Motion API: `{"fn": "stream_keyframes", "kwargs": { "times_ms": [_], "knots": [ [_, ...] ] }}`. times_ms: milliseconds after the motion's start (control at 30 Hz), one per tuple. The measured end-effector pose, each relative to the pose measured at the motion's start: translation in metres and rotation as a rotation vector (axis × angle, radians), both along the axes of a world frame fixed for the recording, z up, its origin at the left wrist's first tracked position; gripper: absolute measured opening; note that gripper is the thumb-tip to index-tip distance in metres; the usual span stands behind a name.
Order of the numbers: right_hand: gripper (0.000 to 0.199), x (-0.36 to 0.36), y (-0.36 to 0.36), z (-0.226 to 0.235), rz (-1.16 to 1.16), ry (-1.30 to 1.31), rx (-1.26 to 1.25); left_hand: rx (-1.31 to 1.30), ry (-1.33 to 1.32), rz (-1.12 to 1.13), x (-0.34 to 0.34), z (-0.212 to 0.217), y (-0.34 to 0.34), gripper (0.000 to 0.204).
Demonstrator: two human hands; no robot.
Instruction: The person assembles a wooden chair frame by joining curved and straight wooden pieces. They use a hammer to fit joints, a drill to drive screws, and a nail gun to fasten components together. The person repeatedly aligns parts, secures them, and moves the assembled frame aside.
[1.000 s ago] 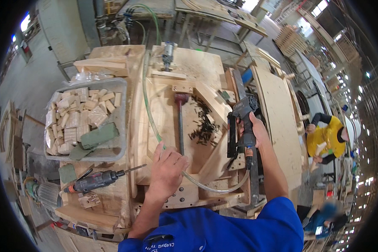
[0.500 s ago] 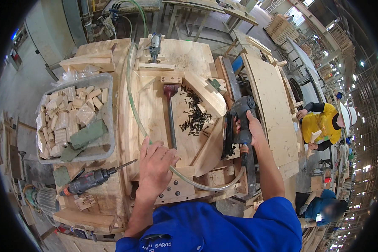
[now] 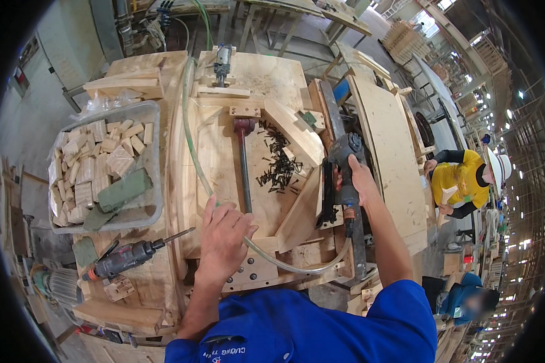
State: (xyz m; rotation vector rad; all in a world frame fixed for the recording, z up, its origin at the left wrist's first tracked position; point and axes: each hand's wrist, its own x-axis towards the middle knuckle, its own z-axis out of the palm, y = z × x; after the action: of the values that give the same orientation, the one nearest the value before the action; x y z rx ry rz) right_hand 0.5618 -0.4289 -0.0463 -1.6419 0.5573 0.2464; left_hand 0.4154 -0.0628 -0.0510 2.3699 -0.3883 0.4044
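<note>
My right hand (image 3: 362,181) grips a black pneumatic nail gun (image 3: 347,147), held upright over the right side of the wooden jig (image 3: 223,163). A clear air hose (image 3: 297,270) loops from the gun's lower end to my left hand (image 3: 226,236). That hand lies across the hose with bent fingers, seemingly wrapped loosely round it; the palm side is hidden. Close to the nail gun's magazine stands a shaped wooden piece (image 3: 300,216). A red-headed hammer (image 3: 244,125) lies in the jig, its handle reaching toward my left hand. Beside it is a pile of black screws (image 3: 278,172).
At left, a plastic bin (image 3: 157,145) holds small wood blocks and a green cloth. A power drill (image 3: 124,259) with a long bit lies before it. A clamp cylinder (image 3: 223,60) sits at the jig's far end. Two people (image 3: 463,181) work at the right.
The whole view has shifted slightly. My right hand and the nail gun have barely moved, and my left hand keeps its place at the hose.
</note>
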Motion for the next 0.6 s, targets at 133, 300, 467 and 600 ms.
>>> {"fn": "stream_keyframes", "kwargs": {
  "times_ms": [133, 300, 467, 600],
  "knots": [
    [0.057, -0.007, -0.005, -0.001, -0.044, 0.025, 0.131, -0.015, -0.050, 0.042, 0.000, 0.001, 0.005, 0.028],
    [0.057, -0.012, -0.010, -0.004, -0.083, 0.046, 0.193, -0.025, -0.060, 0.048, 0.000, 0.004, 0.007, 0.028],
    [0.058, -0.014, -0.005, -0.004, -0.058, 0.027, 0.118, -0.022, -0.037, 0.033, 0.000, 0.003, 0.007, 0.029],
    [0.058, -0.014, -0.001, -0.001, -0.034, 0.027, 0.069, -0.008, -0.009, 0.035, -0.001, 0.001, 0.006, 0.030]
  ]
}}
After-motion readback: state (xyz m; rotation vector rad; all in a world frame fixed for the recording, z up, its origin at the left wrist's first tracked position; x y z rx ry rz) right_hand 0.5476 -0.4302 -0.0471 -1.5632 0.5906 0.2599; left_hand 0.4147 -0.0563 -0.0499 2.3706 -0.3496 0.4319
